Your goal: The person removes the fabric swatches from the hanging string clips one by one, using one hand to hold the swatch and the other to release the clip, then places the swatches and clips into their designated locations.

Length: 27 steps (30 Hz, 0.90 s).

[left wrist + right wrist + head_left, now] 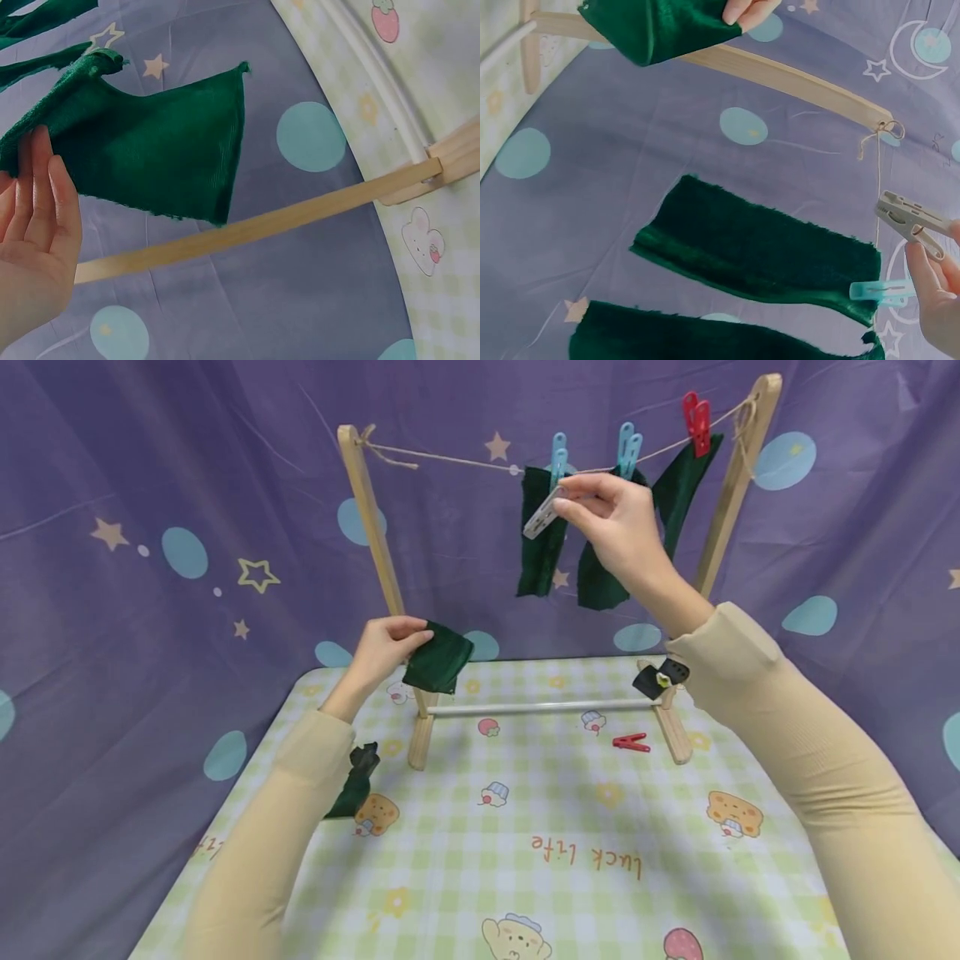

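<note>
Cloth [441, 662], dark green, hangs from our left hand [384, 647] at nine o'clock of the head view's centre; we pinch its upper corner between thumb and fingers. Between one and two o'clock, our right hand [618, 527] grips a grey peg [542, 517] in front of a hanging green piece [533, 556]. We see a rope [450, 456] strung between two wooden posts [369, 518], bearing that piece and another under blue pegs [558, 456], and a third under a red peg [701, 431]. A spare red peg [632, 742] lies on the tablecloth [555, 810] at four o'clock; a green scrap with a black end [351, 797] lies towards eight, beside our left sleeve [288, 810].

Through the left wrist view, we find our left hand at nine o'clock, fingers against the cloth, thumb hidden; a post slants past below, meeting a white bar [382, 82] at three.

Through the right wrist view, our right hand sits at four o'clock, holding the grey peg near the rope, just above a blue peg clipped on a hanging piece. Towards twelve, our left fingertips hold the cloth's edge.
</note>
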Each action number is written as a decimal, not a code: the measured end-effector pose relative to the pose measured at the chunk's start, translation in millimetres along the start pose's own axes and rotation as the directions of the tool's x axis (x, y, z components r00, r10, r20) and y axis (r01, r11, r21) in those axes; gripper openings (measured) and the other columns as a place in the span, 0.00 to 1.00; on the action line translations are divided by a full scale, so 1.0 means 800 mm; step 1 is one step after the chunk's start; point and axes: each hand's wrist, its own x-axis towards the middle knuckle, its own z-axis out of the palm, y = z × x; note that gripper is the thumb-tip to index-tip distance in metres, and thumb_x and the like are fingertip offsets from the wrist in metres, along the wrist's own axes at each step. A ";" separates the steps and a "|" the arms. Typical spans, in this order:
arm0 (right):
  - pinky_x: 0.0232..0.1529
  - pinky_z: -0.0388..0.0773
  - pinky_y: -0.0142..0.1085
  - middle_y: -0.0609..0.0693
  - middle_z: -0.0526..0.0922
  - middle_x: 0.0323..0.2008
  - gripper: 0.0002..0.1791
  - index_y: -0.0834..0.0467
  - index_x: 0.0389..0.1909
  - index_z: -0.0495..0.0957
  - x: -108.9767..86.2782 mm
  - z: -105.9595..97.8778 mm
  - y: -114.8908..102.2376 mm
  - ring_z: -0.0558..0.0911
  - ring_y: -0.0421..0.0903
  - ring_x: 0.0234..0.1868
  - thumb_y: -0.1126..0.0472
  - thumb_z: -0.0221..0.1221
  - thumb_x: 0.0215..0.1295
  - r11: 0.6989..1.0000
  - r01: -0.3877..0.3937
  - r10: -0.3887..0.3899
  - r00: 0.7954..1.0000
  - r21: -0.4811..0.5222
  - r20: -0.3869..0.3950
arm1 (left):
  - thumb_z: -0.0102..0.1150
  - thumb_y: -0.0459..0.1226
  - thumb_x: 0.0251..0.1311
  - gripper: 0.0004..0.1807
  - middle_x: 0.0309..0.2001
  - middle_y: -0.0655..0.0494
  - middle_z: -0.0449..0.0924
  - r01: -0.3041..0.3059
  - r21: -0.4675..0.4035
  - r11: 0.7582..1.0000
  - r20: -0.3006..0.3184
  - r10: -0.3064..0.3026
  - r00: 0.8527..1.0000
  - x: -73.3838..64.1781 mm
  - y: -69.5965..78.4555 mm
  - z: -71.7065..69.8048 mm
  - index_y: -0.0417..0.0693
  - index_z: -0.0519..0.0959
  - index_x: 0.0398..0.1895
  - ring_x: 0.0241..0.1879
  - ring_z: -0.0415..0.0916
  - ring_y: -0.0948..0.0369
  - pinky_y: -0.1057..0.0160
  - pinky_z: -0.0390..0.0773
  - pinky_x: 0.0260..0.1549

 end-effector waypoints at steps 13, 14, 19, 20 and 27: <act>0.45 0.74 0.27 0.47 0.79 0.37 0.17 0.65 0.45 0.76 -0.030 -0.025 0.025 0.79 0.36 0.41 0.65 0.61 0.53 0.990 -0.113 0.108 0.992 0.079 0.061 | 0.57 0.42 0.56 0.21 0.46 0.42 0.76 0.025 0.001 1.000 0.000 -0.025 1.000 -0.024 -0.020 -0.016 0.38 0.75 0.49 0.32 0.74 0.71 0.70 0.75 0.31; 0.45 0.73 0.27 0.47 0.79 0.38 0.18 0.64 0.46 0.76 -0.034 -0.028 0.028 0.78 0.36 0.42 0.63 0.61 0.53 0.990 -0.127 0.122 0.990 0.064 0.074 | 0.56 0.42 0.56 0.21 0.47 0.41 0.76 0.028 0.003 1.000 0.004 -0.028 1.000 -0.027 -0.022 -0.017 0.37 0.75 0.49 0.32 0.73 0.71 0.70 0.75 0.31; 0.43 0.74 0.25 0.46 0.79 0.40 0.21 0.61 0.48 0.75 -0.054 -0.042 0.043 0.78 0.36 0.42 0.59 0.62 0.53 0.981 -0.192 0.191 0.973 -0.006 0.127 | 0.55 0.41 0.58 0.21 0.48 0.40 0.75 0.050 0.012 0.999 0.024 -0.050 0.998 -0.038 -0.032 -0.023 0.37 0.73 0.51 0.32 0.73 0.72 0.71 0.75 0.32; 0.42 0.74 0.24 0.45 0.79 0.39 0.21 0.61 0.48 0.75 -0.058 -0.045 0.047 0.78 0.35 0.42 0.58 0.62 0.53 0.979 -0.203 0.202 0.970 -0.012 0.135 | 0.55 0.41 0.58 0.21 0.48 0.39 0.74 0.054 0.011 0.998 0.030 -0.054 0.998 -0.041 -0.034 -0.025 0.36 0.73 0.51 0.32 0.72 0.72 0.71 0.74 0.32; 0.38 0.74 0.23 0.42 0.79 0.40 0.22 0.59 0.49 0.75 -0.081 -0.066 0.064 0.78 0.34 0.41 0.56 0.62 0.53 0.960 -0.264 0.276 0.947 -0.094 0.161 | 0.54 0.44 0.58 0.23 0.46 0.43 0.76 0.081 0.023 0.996 0.015 -0.082 0.997 -0.056 -0.049 -0.034 0.39 0.72 0.53 0.34 0.71 0.70 0.70 0.73 0.33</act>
